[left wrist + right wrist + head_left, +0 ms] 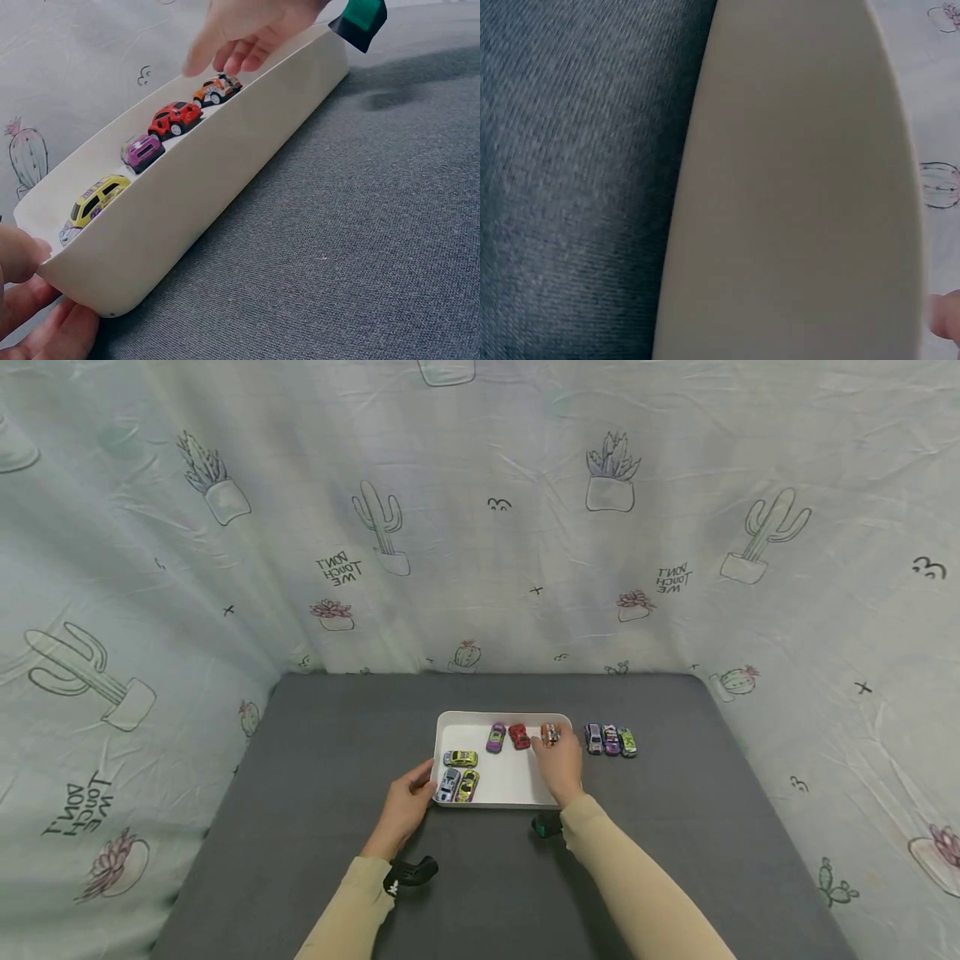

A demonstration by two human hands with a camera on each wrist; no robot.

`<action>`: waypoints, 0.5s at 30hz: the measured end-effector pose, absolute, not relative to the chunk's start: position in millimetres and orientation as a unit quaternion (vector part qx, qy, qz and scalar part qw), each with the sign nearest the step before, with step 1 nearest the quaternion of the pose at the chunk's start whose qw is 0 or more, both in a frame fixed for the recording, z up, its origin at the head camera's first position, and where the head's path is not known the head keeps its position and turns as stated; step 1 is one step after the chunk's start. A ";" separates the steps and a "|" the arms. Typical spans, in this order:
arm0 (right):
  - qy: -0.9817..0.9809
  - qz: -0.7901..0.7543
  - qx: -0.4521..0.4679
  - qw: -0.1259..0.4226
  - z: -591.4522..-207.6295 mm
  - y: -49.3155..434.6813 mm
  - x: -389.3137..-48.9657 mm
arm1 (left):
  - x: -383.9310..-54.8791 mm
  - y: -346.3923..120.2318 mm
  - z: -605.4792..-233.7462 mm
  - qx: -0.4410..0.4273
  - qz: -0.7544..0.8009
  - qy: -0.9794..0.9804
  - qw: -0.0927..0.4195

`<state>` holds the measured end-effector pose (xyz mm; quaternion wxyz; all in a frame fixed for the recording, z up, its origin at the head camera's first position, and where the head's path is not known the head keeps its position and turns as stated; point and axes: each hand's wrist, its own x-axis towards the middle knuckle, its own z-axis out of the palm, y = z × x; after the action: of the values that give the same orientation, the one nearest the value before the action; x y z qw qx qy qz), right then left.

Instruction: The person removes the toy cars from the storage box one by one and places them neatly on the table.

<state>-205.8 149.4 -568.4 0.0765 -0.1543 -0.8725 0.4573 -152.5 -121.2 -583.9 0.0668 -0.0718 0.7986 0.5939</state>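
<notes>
A white rectangular tray point(510, 777) holds several toy cars. My left hand point(406, 806) grips its near left corner, thumb at the rim and fingers along the outer wall in the left wrist view. Over the right end of the tray reaches my right hand point(560, 766), its fingers spread just above an orange toy car point(217, 89). Left of that car stand a red toy car point(519, 736) and a purple toy car point(496, 737). A yellow toy car point(461, 759) lies crosswise above a pale blue toy car point(447, 784) and a yellow-and-black toy car point(467, 786).
Right of the tray, a silver-purple toy car point(594, 739), a purple patterned toy car point(611, 741) and a green toy car point(627, 742) stand side by side on the grey table point(330, 735). Behind hangs a pale curtain point(480, 552) printed with cacti.
</notes>
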 end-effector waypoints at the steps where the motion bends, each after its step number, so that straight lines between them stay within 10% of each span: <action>1: -0.876 0.452 -0.154 0.073 -569.7 149.3 -206.5 | -152.6 -121.2 -583.7 -0.074 0.593 0.799 0.068; 15: -0.900 0.416 -0.125 0.034 -586.4 150.6 -215.9 | -151.9 -121.6 -581.6 -0.063 0.590 0.802 0.063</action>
<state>-215.9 150.6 -586.4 0.0342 -0.1253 -0.9001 0.4159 -151.9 -121.6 -581.6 0.0631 -0.0631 0.8023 0.5902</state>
